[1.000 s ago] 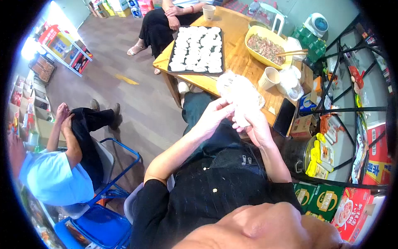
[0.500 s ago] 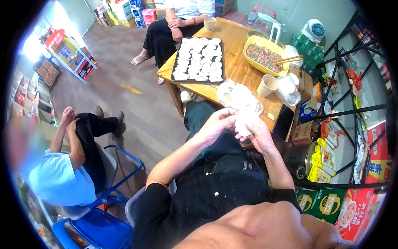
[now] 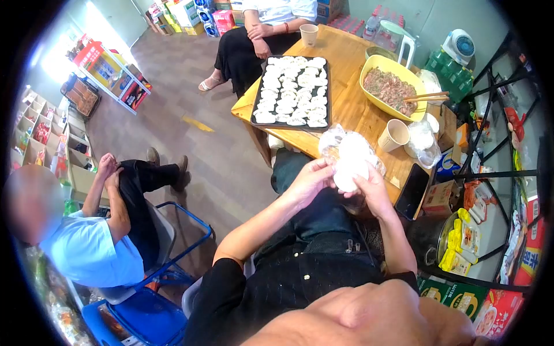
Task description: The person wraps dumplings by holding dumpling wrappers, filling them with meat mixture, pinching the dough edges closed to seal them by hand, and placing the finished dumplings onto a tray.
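A round white dumpling wrapper is held up flat above my lap. My left hand pinches its left edge, and my right hand grips the right edge. Just beyond the fingers, at the near table edge, a clear plastic bag lies around more white wrappers. A black tray farther off carries rows of folded dumplings. To its right stands a yellow bowl of minced filling, with chopsticks resting across its rim.
On the wooden table stand a paper cup, a farther cup and a pitcher. A phone lies at the right edge. One person sits at left, another beyond the table. Shelving stands at right.
The view has shifted, so the scene sits farther right and slightly lower. The wrapper between my hands now faces the camera more flatly, and my right fingers have moved to its edge.
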### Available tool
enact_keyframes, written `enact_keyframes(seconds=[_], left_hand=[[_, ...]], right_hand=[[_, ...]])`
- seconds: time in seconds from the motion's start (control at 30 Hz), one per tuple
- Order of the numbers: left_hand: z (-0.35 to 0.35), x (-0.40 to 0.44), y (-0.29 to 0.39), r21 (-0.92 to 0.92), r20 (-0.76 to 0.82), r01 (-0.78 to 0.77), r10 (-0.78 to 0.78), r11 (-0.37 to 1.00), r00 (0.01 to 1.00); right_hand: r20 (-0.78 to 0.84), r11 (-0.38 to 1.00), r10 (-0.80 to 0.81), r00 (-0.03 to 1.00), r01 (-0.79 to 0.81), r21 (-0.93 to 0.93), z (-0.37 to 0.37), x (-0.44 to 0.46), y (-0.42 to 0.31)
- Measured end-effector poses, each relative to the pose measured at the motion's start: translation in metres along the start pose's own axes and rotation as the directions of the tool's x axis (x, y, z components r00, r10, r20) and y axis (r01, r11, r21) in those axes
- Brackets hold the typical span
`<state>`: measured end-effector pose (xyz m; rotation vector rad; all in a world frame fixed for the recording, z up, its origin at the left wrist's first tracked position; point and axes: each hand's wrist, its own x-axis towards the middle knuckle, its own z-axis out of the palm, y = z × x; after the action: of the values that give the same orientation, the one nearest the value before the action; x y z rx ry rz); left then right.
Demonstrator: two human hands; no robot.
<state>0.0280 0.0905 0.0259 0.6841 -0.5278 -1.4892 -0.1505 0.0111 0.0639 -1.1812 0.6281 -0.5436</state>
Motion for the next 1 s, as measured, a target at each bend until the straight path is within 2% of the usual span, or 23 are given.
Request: enact_keyframes(seconds=[0.03, 0.07, 0.1, 0.17, 0.2, 0.23, 0.3, 0.33, 0.43, 0.47, 0.5, 0.6, 0.67, 0.73, 0.8, 0.83, 0.9, 1.0], left_hand=[[-0.003, 0.005, 0.001, -0.003, -0.018, -0.016, 0.016, 1.0, 1.0], [-0.006, 0.011, 0.003, -0.004, -0.032, -0.022, 0.022, 1.0, 0.999], [-0.008, 0.016, 0.003, -0.009, -0.049, -0.02, 0.019, 1.0, 0.999], [0.01, 0.026, 0.013, -0.008, -0.122, -0.047, 0.046, 0.999, 0.991], [0.01, 0.032, 0.011, -0.004, -0.148, -0.047, 0.046, 0.999, 0.988], [0.009, 0.039, 0.006, 0.003, -0.163, -0.017, 0.017, 1.0, 0.986], [0.008, 0.048, -0.006, -0.03, -0.115, -0.026, 0.023, 0.999, 0.993], [0.011, 0.051, -0.01, -0.03, -0.091, -0.014, 0.011, 0.999, 0.996], [0.011, 0.056, -0.019, 0.014, -0.097, -0.025, 0.026, 1.0, 0.995], [0.0, 0.06, -0.026, -0.037, -0.027, -0.005, 0.004, 0.999, 1.0], [0.002, 0.061, -0.028, -0.039, -0.03, 0.003, -0.004, 0.999, 1.0], [0.006, 0.06, -0.034, 0.042, -0.051, 0.039, -0.037, 0.998, 0.998], [0.005, 0.061, -0.039, 0.223, -0.044, 0.004, 0.006, 0.975, 0.999], [0.007, 0.064, -0.043, 0.256, -0.042, -0.026, 0.038, 0.966, 0.998], [0.009, 0.065, -0.047, 0.287, -0.046, -0.052, 0.068, 0.956, 0.997], [0.009, 0.065, -0.048, 0.343, -0.044, -0.068, 0.089, 0.937, 0.995], [0.01, 0.062, -0.051, 0.392, -0.05, -0.069, 0.096, 0.917, 0.994], [0.014, 0.059, -0.051, 0.472, -0.041, -0.071, 0.103, 0.879, 0.994]], right_hand=[[-0.003, 1.0, 0.012, 1.0, -0.012, 0.006, 0.0, 0.006, -0.002], [-0.124, 0.97, -0.214, 0.969, 0.196, -0.144, 0.003, 0.012, -0.003], [-0.208, 0.88, -0.43, 0.878, 0.357, -0.313, 0.003, 0.016, -0.003], [-0.239, 0.71, -0.544, 0.804, 0.29, -0.641, -0.014, 0.018, -0.001], [-0.221, 0.701, -0.603, 0.767, 0.378, -0.605, -0.016, 0.022, 0.005], [-0.225, 0.806, -0.517, 0.826, 0.38, -0.454, -0.012, 0.021, 0.005], [-0.145, 0.854, -0.396, 0.907, 0.306, -0.421, -0.012, 0.026, 0.012], [-0.132, 0.908, -0.344, 0.93, 0.294, -0.298, -0.01, 0.028, 0.015], [-0.124, 0.936, -0.309, 0.943, 0.278, -0.218, -0.023, 0.035, 0.025], [-0.149, 0.956, -0.256, 0.955, 0.227, -0.186, -0.027, 0.034, 0.026], [-0.155, 0.958, -0.249, 0.956, 0.22, -0.183, -0.031, 0.034, 0.029], [-0.157, 0.986, -0.162, 0.974, 0.154, -0.062, -0.042, 0.031, 0.036], [-0.145, 0.99, -0.138, 0.98, 0.132, -0.054, -0.049, 0.028, 0.037], [-0.132, 0.993, -0.115, 0.985, 0.11, -0.045, -0.053, 0.026, 0.037], [-0.148, 0.986, -0.087, 0.985, 0.064, -0.152, -0.056, 0.021, 0.036], [-0.153, 0.988, -0.075, 0.985, 0.052, -0.145, -0.056, 0.02, 0.034], [-0.193, 0.96, -0.067, 0.979, 0.011, -0.281, -0.056, 0.015, 0.029], [-0.217, 0.949, -0.064, 0.974, -0.008, -0.315, -0.058, 0.013, 0.026]])
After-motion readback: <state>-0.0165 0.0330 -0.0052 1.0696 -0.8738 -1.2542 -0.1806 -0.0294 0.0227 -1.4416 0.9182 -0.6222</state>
